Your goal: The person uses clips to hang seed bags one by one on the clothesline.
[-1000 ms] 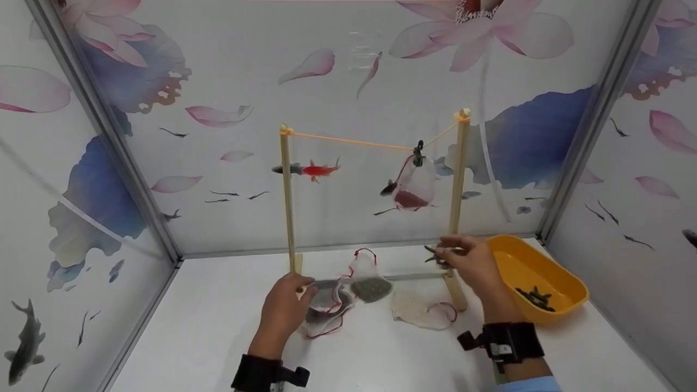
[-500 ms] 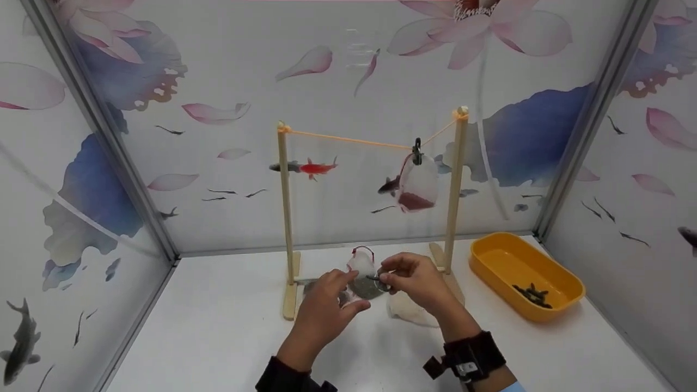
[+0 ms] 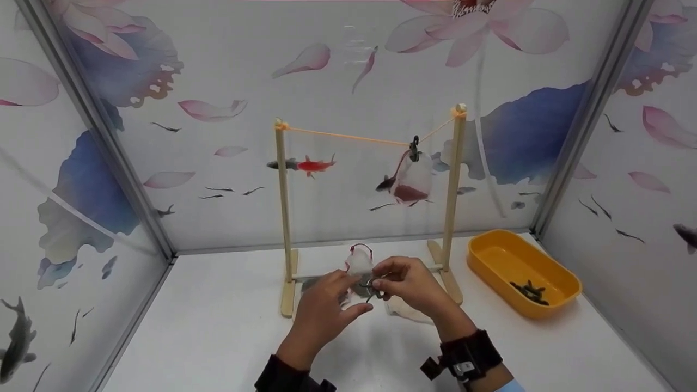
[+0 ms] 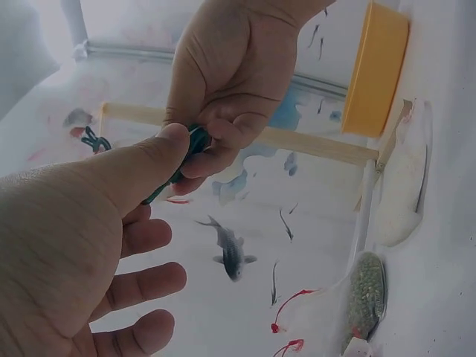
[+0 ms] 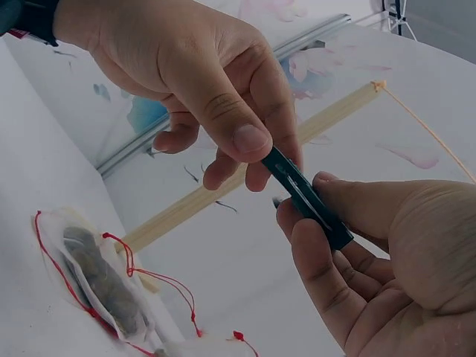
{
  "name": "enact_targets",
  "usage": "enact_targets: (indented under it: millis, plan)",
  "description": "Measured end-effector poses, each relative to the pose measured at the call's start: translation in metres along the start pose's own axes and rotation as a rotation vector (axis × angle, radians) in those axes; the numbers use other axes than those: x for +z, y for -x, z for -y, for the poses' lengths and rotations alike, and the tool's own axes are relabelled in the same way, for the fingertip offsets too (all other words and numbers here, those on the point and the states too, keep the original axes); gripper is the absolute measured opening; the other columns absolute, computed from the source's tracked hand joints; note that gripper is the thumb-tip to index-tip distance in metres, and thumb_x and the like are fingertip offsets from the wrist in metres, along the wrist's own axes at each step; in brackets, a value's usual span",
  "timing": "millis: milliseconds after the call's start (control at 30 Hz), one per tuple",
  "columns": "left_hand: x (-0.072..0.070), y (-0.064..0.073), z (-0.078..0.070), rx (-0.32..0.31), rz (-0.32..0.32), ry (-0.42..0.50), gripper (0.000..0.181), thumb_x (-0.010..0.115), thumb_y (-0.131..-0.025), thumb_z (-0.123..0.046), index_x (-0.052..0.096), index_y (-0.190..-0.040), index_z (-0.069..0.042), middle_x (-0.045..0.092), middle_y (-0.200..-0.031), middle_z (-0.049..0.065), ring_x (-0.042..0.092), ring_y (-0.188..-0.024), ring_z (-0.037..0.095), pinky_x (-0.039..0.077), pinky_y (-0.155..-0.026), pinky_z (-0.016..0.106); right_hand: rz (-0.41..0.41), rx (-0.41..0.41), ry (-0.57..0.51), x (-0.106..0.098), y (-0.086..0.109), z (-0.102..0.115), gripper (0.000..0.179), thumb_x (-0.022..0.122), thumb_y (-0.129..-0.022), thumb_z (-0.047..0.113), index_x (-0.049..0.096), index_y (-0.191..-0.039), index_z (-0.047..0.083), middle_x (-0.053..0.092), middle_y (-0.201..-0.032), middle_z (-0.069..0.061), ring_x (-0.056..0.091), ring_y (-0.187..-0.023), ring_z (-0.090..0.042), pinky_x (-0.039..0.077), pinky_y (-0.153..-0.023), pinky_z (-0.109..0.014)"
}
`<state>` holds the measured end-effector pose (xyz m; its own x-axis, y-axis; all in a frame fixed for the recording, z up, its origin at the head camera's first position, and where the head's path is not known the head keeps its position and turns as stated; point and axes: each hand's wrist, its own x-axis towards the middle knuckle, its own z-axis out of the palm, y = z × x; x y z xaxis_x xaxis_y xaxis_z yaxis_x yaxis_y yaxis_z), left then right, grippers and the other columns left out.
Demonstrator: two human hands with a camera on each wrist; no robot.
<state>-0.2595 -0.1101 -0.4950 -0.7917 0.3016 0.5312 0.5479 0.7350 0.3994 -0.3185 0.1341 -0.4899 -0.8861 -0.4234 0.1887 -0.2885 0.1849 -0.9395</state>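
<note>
My right hand pinches a dark green clip between thumb and fingers. My left hand holds the other end of that clip, its thumb on it and its lower fingers spread in the left wrist view. Both hands meet above a drawstring mesh bag with greenish contents and a red cord. Another bag, greyish, lies mostly hidden behind my left hand. A pale bag lies flat, partly covered by my right arm.
An orange line runs between two wooden posts. From it a second clip hangs a bag with dark red contents. At right stands a yellow tub holding several dark green clips.
My right hand has come left from beside the right post, carrying the clip. My left hand has moved right, off the greyish bag, to meet it. The clip has turned slightly.
</note>
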Motion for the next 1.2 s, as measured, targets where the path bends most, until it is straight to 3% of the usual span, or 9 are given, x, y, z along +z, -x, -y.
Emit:
enact_targets:
  millis: [300, 400, 500, 600, 700, 867, 1000, 1100, 1200]
  plan:
    - [-0.001, 0.001, -0.001, 0.074, -0.026, -0.005, 0.043, 0.094, -0.095, -0.044, 0.083, -0.128, -0.019, 0.082, -0.117, -0.004, 0.076, -0.093, 0.011, 0.064, -0.078, 0.028, 0.031, 0.01, -0.003, -0.002, 0.0, 0.003, 0.023, 0.082, -0.105, 0.01, 0.08, -0.126, 0.001, 0.08, -0.112, -0.01, 0.078, -0.092, -0.023, 0.067, -0.079, -0.027]
    - [-0.003, -0.001, 0.0, 0.073, -0.031, -0.014, 0.038, 0.093, -0.097, -0.041, 0.083, -0.125, -0.018, 0.082, -0.114, -0.003, 0.077, -0.091, 0.01, 0.065, -0.077, 0.027, 0.03, 0.032, 0.052, -0.012, 0.0, 0.003, 0.024, 0.079, -0.108, 0.015, 0.08, -0.129, 0.004, 0.081, -0.115, -0.012, 0.079, -0.096, -0.023, 0.068, -0.08, -0.029]
    - [-0.005, -0.002, 0.002, 0.061, -0.039, -0.017, 0.036, 0.092, -0.098, -0.038, 0.082, -0.124, -0.016, 0.081, -0.109, -0.002, 0.077, -0.089, 0.013, 0.064, -0.076, 0.028, -0.033, 0.111, 0.184, -0.03, 0.0, -0.001, 0.027, 0.076, -0.111, 0.022, 0.078, -0.133, 0.005, 0.082, -0.117, -0.015, 0.081, -0.1, -0.024, 0.07, -0.083, -0.035]
    - [-0.007, 0.001, 0.006, 0.05, -0.055, -0.02, 0.033, 0.092, -0.098, -0.035, 0.083, -0.123, -0.014, 0.08, -0.104, -0.001, 0.076, -0.088, 0.013, 0.064, -0.075, 0.028, -0.116, 0.252, 0.385, -0.053, 0.004, -0.014, 0.033, 0.074, -0.113, 0.027, 0.077, -0.135, 0.004, 0.081, -0.123, -0.019, 0.08, -0.104, -0.028, 0.07, -0.087, -0.043]
    - [-0.006, 0.007, 0.009, 0.035, -0.069, -0.024, 0.029, 0.092, -0.099, -0.032, 0.084, -0.12, -0.014, 0.08, -0.099, -0.001, 0.077, -0.087, 0.013, 0.064, -0.074, 0.029, -0.133, 0.415, 0.571, -0.075, 0.014, -0.035, 0.038, 0.073, -0.113, 0.029, 0.076, -0.136, -0.001, 0.079, -0.125, -0.023, 0.077, -0.103, -0.031, 0.068, -0.086, -0.046]
    - [-0.005, 0.008, 0.011, 0.02, -0.102, -0.073, 0.02, 0.09, -0.099, -0.028, 0.086, -0.113, -0.014, 0.079, -0.094, -0.003, 0.075, -0.082, 0.008, 0.062, -0.07, 0.027, -0.073, 0.587, 0.705, -0.093, 0.026, -0.053, 0.031, 0.081, -0.107, 0.028, 0.082, -0.113, -0.003, 0.077, -0.095, -0.015, 0.065, -0.081, -0.025, 0.055, -0.067, -0.034]
    - [-0.003, 0.008, 0.013, 0.042, -0.165, -0.109, 0.015, 0.092, -0.097, -0.024, 0.088, -0.105, -0.012, 0.08, -0.091, -0.001, 0.075, -0.077, 0.01, 0.061, -0.065, 0.028, -0.013, 0.567, 0.799, -0.088, 0.028, -0.062, 0.028, 0.094, -0.092, 0.024, 0.079, -0.087, 0.001, 0.07, -0.073, -0.008, 0.059, -0.068, -0.02, 0.047, -0.06, -0.031]
    - [-0.002, 0.008, 0.015, 0.047, -0.196, -0.119, 0.013, 0.093, -0.096, -0.022, 0.088, -0.103, -0.012, 0.083, -0.094, 0.001, 0.077, -0.078, 0.013, 0.063, -0.066, 0.03, 0.002, 0.564, 0.827, -0.083, 0.027, -0.068, 0.029, 0.098, -0.084, 0.019, 0.074, -0.083, 0.001, 0.062, -0.069, -0.004, 0.056, -0.066, -0.02, 0.045, -0.059, -0.031]
    - [-0.001, 0.008, 0.017, 0.045, -0.204, -0.124, 0.012, 0.092, -0.096, -0.022, 0.088, -0.102, -0.013, 0.083, -0.094, 0.001, 0.079, -0.08, 0.013, 0.064, -0.066, 0.032, 0.017, 0.58, 0.813, -0.08, 0.024, -0.073, 0.024, 0.096, -0.085, 0.014, 0.076, -0.086, 0.001, 0.061, -0.072, -0.003, 0.055, -0.068, -0.021, 0.046, -0.061, -0.032]
